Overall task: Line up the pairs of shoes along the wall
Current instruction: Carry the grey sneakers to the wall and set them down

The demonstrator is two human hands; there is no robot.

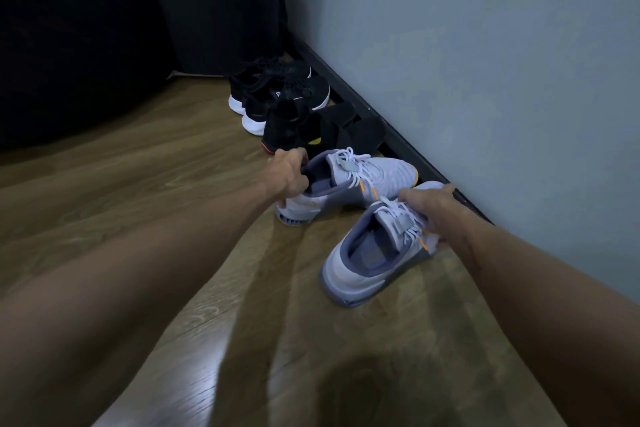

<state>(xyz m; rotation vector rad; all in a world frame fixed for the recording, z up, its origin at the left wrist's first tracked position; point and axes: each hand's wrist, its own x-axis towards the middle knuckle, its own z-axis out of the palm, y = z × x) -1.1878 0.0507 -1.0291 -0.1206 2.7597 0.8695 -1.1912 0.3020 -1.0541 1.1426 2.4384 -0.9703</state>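
Brown wood-plank floor [173, 156] beside pale grey wall [485, 62], left hand [289, 175] closed on heel collar of far white-and-grey laced sneaker [374, 177], right hand [431, 206] clasping laces of near matching sneaker [360, 267], both toes toward black skirting [363, 104], two black pairs [287, 97] lined up beyond

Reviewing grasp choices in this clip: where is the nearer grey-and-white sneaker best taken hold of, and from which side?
Probably at the midfoot, from above. The nearer sneaker lies heel toward the camera, toe at the baseboard, so its laced top is exposed; the right hand already clamps there. The heel collar is an alternative, as the left hand grips the other sneaker.
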